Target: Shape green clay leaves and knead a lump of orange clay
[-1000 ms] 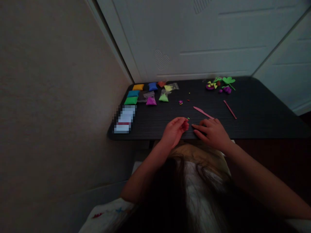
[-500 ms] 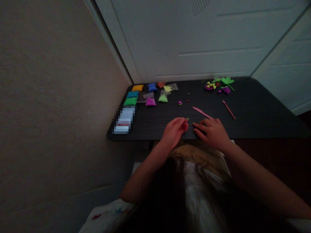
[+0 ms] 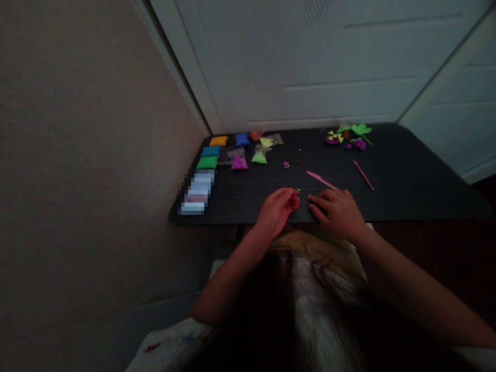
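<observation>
The person's left hand [image 3: 279, 206] is to the left of the pink modelling knife [image 3: 320, 179] and nearer the body, its fingers curled in toward the palm. Whether the thumb and index finger pinch anything cannot be told in the dim light. A tiny green clay piece [image 3: 298, 190] is right by those fingertips, to the near left of the knife; whether they touch it is unclear.

The right hand [image 3: 339, 209] is on the near side of the knife, its knuckles close to the knife's handle end. Its index finger and thumb are spread with a gap between them, the index tip pointing toward the left hand.

Beyond the knife's tip, to the left, are a small purple clay flower [image 3: 285, 165], a reddish-brown bit [image 3: 298, 161] and a yellow speck [image 3: 299, 150]. A slim pink modelling stick [image 3: 363, 175] lies to the knife's right on the dark worktop [image 3: 411, 181]. Farther beyond the knife, to the right, are a green clover-like shape [image 3: 361, 130], a purple cluster [image 3: 359, 144] and a purple piece with yellow triangles [image 3: 332, 140]. Well left of the knife are a magenta clay bag [image 3: 239, 163], a light green clay bag [image 3: 259, 157] and a blurred-out phone [image 3: 197, 192].
</observation>
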A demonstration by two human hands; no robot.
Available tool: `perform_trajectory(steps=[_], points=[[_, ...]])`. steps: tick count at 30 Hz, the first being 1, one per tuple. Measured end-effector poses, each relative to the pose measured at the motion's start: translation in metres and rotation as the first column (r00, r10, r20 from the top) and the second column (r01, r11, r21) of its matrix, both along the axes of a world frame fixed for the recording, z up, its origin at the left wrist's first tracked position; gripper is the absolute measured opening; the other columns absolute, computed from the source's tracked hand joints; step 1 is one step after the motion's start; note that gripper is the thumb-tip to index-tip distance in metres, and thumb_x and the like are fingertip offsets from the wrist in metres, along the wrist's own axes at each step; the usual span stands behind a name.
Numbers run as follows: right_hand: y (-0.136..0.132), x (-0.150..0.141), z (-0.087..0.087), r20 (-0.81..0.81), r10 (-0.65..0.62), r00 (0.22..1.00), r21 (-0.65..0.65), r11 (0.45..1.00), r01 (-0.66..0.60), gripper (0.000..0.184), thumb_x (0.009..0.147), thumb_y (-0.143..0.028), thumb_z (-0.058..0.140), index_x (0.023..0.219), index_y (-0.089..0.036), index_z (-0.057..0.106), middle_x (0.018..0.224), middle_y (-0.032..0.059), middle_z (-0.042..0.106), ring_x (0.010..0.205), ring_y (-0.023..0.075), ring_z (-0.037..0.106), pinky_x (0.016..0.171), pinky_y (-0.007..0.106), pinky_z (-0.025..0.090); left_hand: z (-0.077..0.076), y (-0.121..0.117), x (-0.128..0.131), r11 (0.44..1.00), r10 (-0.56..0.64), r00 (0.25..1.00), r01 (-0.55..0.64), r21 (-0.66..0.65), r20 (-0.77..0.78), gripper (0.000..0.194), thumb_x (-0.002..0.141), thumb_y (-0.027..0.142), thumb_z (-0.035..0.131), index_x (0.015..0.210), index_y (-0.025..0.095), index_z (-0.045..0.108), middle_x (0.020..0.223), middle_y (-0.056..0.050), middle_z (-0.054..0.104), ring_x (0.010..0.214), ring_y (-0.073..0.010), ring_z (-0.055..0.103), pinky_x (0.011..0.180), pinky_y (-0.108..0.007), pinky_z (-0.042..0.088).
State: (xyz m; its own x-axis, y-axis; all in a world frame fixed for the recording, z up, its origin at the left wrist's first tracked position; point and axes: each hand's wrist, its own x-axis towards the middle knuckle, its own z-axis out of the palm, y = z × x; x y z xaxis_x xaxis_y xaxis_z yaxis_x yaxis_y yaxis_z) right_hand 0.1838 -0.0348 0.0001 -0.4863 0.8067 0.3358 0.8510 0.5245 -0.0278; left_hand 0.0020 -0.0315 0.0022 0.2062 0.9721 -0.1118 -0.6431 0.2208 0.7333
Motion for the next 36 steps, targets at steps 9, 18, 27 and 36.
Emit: perform_trajectory(steps=[9, 18, 27, 36], points=[[-0.0003, 0.0004, 0.0006, -0.019, 0.031, 0.999, 0.0, 1.0, -0.031, 0.036, 0.087, -0.037, 0.039, 0.111, -0.022, 0.061, 0.091, 0.0075, 0.059, 0.082, 0.0195, 0.048, 0.075, 0.034, 0.027, -0.0008, 0.0003, 0.0, 1.0, -0.004, 1.0, 0.004, 0.015, 0.001, 0.011, 0.073, 0.023, 0.062, 0.075, 0.012, 0.063, 0.067, -0.001, 0.059, 0.064, -0.0078, 0.055, 0.064, -0.022, 0.042], [0.0013, 0.0009, -0.0004, -0.016, 0.054, 0.998, -0.017, 0.998, -0.055, 0.035, 0.086, -0.038, 0.04, 0.11, -0.025, 0.061, 0.092, 0.006, 0.059, 0.083, 0.0195, 0.048, 0.076, 0.034, 0.028, -0.0006, 0.0006, 0.0002, 1.0, 0.002, 1.0, -0.002, 0.008, 0.007, 0.01, 0.073, 0.021, 0.062, 0.075, 0.012, 0.063, 0.068, -0.001, 0.059, 0.065, -0.0075, 0.055, 0.064, -0.022, 0.043], [0.0006, 0.0015, 0.0001, 0.009, 0.072, 0.997, -0.044, 0.996, -0.071, 0.035, 0.087, -0.039, 0.039, 0.113, -0.026, 0.059, 0.094, 0.0055, 0.058, 0.084, 0.0199, 0.048, 0.077, 0.035, 0.03, -0.0017, 0.0005, 0.0002, 1.0, 0.003, 1.0, -0.003, 0.013, 0.006, 0.01, 0.074, 0.021, 0.061, 0.075, 0.012, 0.064, 0.068, -0.001, 0.058, 0.064, -0.007, 0.055, 0.063, -0.021, 0.043], [0.0069, 0.003, -0.0035, -0.16, -0.032, 0.987, -0.092, 0.996, 0.017, 0.038, 0.086, -0.036, 0.042, 0.115, -0.017, 0.058, 0.097, 0.0081, 0.059, 0.092, 0.0215, 0.052, 0.08, 0.036, 0.037, -0.0017, 0.0009, 0.0001, 1.0, 0.009, 1.0, -0.009, -0.002, 0.005, 0.011, 0.073, 0.022, 0.063, 0.076, 0.012, 0.063, 0.068, 0.0, 0.058, 0.065, -0.0071, 0.055, 0.064, -0.021, 0.042]])
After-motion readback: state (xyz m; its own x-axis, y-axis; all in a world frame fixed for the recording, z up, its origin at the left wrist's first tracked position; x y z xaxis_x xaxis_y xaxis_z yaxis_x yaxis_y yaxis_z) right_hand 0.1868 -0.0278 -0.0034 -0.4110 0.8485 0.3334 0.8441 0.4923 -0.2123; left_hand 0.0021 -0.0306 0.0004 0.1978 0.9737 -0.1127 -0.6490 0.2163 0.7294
